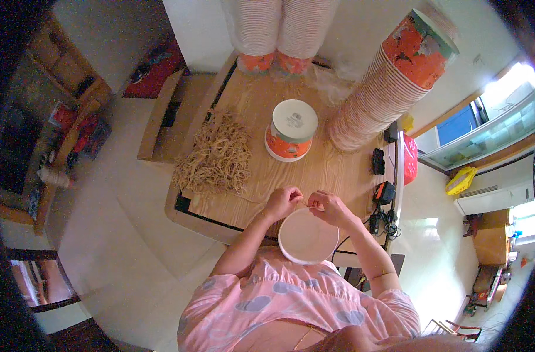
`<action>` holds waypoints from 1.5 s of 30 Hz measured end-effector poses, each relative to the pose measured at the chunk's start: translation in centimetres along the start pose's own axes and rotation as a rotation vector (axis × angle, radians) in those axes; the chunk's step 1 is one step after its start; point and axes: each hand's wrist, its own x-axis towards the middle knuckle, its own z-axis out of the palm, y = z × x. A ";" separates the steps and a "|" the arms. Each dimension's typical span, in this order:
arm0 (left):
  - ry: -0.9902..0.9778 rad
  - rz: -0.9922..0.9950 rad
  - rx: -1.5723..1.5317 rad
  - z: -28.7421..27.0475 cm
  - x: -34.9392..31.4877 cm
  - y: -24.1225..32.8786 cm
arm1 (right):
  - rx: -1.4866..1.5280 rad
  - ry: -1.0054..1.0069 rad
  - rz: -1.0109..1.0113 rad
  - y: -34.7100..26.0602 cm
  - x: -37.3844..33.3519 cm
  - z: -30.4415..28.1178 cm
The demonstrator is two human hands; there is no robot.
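- Head view: wide fisheye, left of a head-worn pair;
- Facing: down past the pink top [323, 302], to left hand [283, 202] and right hand [332, 209];
- Range: near; floor [144, 234] visible farther out.

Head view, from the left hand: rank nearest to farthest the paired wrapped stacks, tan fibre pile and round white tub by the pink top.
From the left hand:
1. Round white tub: just below, slightly right.
2. Tan fibre pile: left, farther up the table.
3. Paired wrapped stacks: table's far end.
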 end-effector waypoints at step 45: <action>0.048 0.042 0.037 -7.1 -3.2 1.1 | -0.027 0.414 0.014 3.9 2.1 -3.4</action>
